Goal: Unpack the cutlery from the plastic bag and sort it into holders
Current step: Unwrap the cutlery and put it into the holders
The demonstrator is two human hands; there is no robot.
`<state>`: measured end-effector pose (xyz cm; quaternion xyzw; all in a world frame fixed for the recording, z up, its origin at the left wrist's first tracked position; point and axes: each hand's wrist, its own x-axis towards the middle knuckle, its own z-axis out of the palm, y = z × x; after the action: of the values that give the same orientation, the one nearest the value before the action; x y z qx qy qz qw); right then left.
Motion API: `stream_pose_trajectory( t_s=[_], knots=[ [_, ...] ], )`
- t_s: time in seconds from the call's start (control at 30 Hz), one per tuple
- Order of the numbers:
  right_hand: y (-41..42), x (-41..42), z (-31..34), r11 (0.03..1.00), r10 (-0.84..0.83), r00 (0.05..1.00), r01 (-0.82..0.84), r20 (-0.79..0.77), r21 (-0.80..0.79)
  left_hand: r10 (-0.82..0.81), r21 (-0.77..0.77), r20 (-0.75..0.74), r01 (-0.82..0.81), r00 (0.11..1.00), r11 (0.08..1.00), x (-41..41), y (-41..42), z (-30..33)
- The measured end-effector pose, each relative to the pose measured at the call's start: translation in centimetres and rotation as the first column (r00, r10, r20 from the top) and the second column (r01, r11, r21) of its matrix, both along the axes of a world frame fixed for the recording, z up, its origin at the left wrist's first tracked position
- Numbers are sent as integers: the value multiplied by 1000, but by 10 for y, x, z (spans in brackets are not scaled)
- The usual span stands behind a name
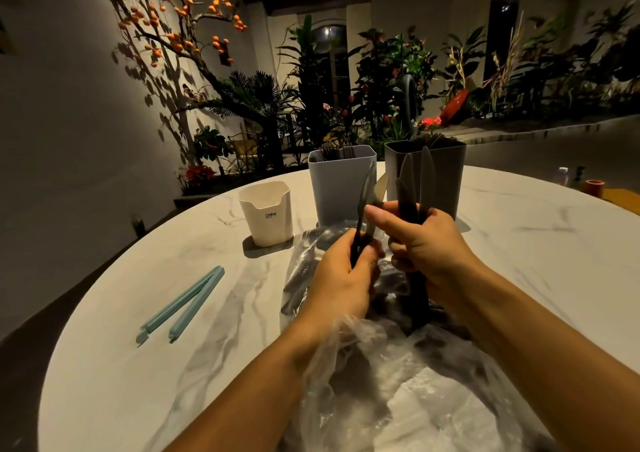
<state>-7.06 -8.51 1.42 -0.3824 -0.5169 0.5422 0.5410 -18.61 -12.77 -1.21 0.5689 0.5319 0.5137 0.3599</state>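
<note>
Both hands work over the crumpled clear plastic bag [388,375], which lies near centre on the round white marble-look table [519,244]. Left hand [341,278] grips two dark table knives [363,202] by their handles, blades pointing up and far. Right hand [420,240] is curled round a bunch of dark grey knives [415,181], held upright, tips up; its thumb reaches left toward the left hand's knives, contact unclear. More dark cutlery shows through the bag beneath the hands; kinds not clear.

Far of the hands stand three holders. The pale blue-grey rectangular plastic holder [341,188] has fork ends sticking out at its top. The dark grey rectangular holder [446,171] is just right of it, contents too dim to name. The cream-white small holder with black lettering [268,214] sits left of both on a grey coaster [254,249].

A light blue hinged plastic bag clip [183,306] lies open on the table, near left, well apart from the bag. Plants and an orange-fruited tree [180,12] in far background.
</note>
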Motion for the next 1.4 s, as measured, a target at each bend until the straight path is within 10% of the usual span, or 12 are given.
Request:
stream_pose_trajectory(
  t_s=[0.37,0.6,1.07,1.4],
  knots=[
    [-2,2,1,997,-16,990,4,140,82,-73,-76,-256,55,964,996,1,-4,0],
    [1,-4,-1,998,-20,992,13,123,53,-28,-96,123,41,992,995,3,-1,1],
    [4,23,21,997,38,855,-64,-518,-33,30,-90,120,-19,992,996,-3,5,4],
    [-15,-7,9,968,144,989,-137,-20,211,42,161,231,-80,972,984,2,2,6]
  ],
)
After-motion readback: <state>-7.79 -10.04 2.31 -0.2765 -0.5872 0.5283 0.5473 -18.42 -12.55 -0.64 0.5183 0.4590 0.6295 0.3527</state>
